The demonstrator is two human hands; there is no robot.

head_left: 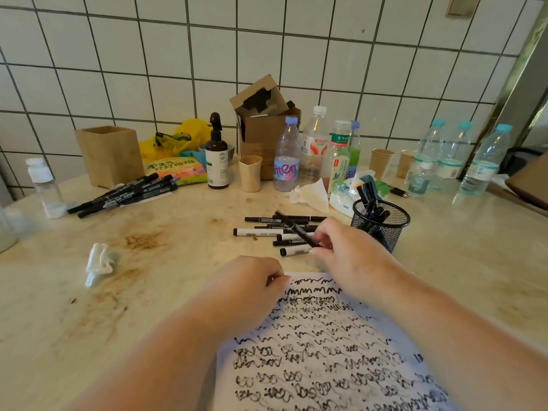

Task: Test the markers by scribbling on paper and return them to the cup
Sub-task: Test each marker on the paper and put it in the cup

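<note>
A black marker (pixel 296 229) is held by the right hand (pixel 347 247), whose fingers are curled around its lower end; this end and its tip are hidden behind the fingers, so I cannot tell if a cap is on it; the marker slants up and to the left, above a loose pile of markers (pixel 275 232) that lie flat on the table (pixel 178 262), some with black barrels and some with white; the printing on them is too small to read. Just to the right of the pile stands the cup (pixel 381 223), round and made of black wire mesh, with several black markers (pixel 370 200) standing in it; the lower part of the cup is partly covered by the right hand. The left hand (pixel 252 280) rests at the top left corner of the paper (pixel 326 345) with fingers curled under, and its fingertips touch the sheet; if it pinches something I cannot tell. The paper is white, filled with rows of black scribbles, partly blurred, and its lower edge is cut off by the frame. Further left another group of black markers (pixel 124 194) lies near a square wooden box (pixel 111 155); a crumpled white tissue (pixel 99 262) lies on the stained, pale stone-like surface; behind stand a brown pump bottle (pixel 217 161), a beige cup (pixel 250 173), a cardboard box (pixel 264 123) and clear plastic bottles (pixel 314 143) before a white tiled wall (pixel 148 54).
</note>
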